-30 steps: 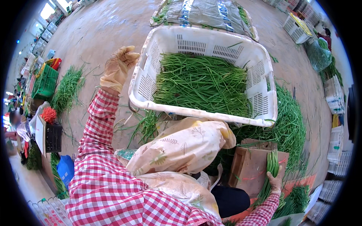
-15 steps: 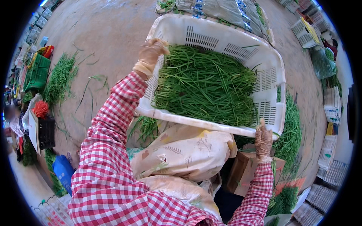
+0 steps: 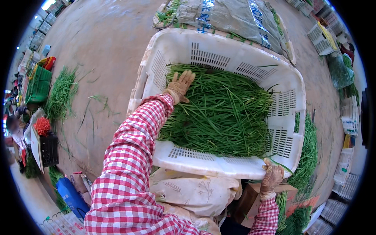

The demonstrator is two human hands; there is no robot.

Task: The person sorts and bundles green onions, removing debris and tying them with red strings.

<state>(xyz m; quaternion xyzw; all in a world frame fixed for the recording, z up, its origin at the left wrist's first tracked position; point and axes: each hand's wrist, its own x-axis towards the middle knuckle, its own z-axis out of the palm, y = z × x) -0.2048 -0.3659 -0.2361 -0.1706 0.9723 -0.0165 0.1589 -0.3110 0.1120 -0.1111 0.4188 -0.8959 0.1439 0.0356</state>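
Note:
A white plastic crate [image 3: 207, 169] with slotted walls stands in front of me, over my lap, tilted toward me. Long thin green stalks that look like garlic chives [image 3: 223, 117] fill its bottom in a flat layer. My left hand [image 3: 180, 85], in a tan glove, rests on the chives at their left side with its fingers spread. Around the near rim, at the right corner, closes my gloved right hand [image 3: 273, 176]. Below the crate, a patterned cream cloth [image 3: 192, 192] covers my legs.
Beyond the crate lies a grey-covered bundle [image 3: 231, 19] with greens poking out. Piles of greens lie on the floor to the left [image 3: 62, 94] and right [image 3: 307, 156]. A cardboard box [image 3: 250, 199] stands by my right arm; a green crate [image 3: 39, 84] is at far left.
My left hand has let go of the crate's left rim and moved inside onto the chives. The crate's near side is lower in view, and my right hand has come lower with it.

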